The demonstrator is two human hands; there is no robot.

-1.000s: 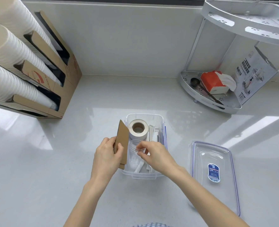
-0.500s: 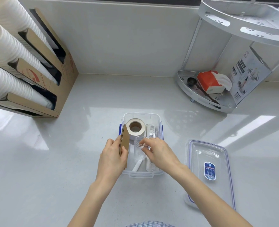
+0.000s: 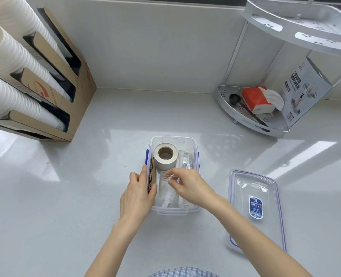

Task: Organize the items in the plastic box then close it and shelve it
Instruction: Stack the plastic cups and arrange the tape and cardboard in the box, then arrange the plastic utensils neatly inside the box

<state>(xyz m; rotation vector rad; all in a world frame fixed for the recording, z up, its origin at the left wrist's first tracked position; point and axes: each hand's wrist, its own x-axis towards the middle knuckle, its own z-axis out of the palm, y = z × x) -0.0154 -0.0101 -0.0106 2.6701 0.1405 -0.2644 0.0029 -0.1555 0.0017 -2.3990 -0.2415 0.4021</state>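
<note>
A flat brown cardboard piece [image 3: 151, 174] is gripped by the left hand [image 3: 137, 193] and stood on edge against the left inner wall of the clear rectangular plastic box [image 3: 172, 210] on the grey table [image 3: 65, 196]. A small clear plastic cup [image 3: 166, 176] is pinched inside the box by the right hand [image 3: 189, 186], just before a white tape roll [image 3: 165, 154]. The clear blue-trimmed lid [image 3: 255, 206] is laid just right of the box.

I see the clear plastic box [image 3: 173, 211] mid-desk [image 3: 65, 196], white tape roll [image 3: 165, 155] inside at back, brown cardboard piece [image 3: 151, 176] along left wall, transparent lid [image 3: 255, 208] right.
</note>
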